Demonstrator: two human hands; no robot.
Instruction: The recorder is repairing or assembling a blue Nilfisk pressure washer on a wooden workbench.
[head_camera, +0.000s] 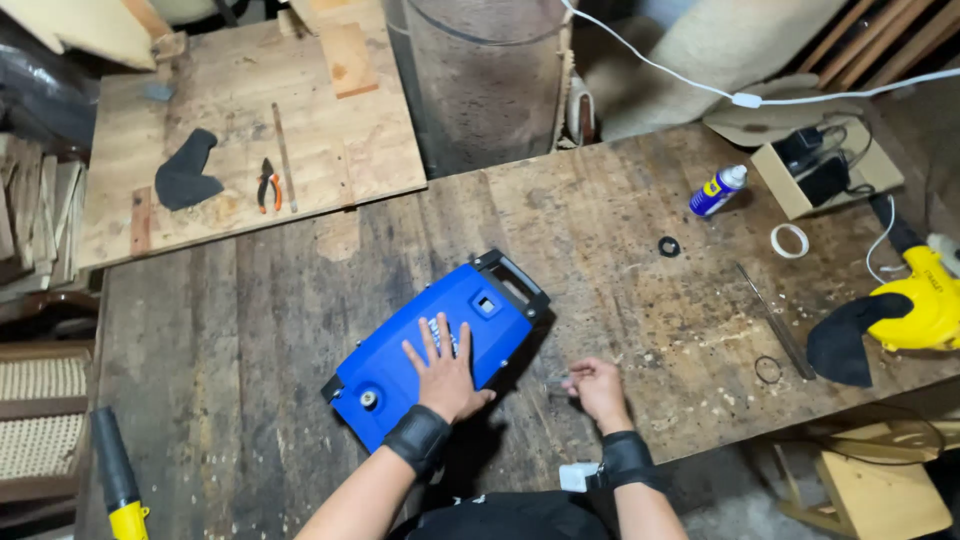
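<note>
a workshop: a scarred, stained wooden tabletop (250, 330) dusted with shavings, a plywood board (330, 130) carrying pliers (268, 187), a spray can (717, 190), a yellow power tool (925, 300), loose washers and rings, and stacked timber offcuts (40, 215) at the edge.

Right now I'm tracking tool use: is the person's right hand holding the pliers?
No: the pliers lie untouched on the far plywood board, while the right hand rests on the workbench.
</note>
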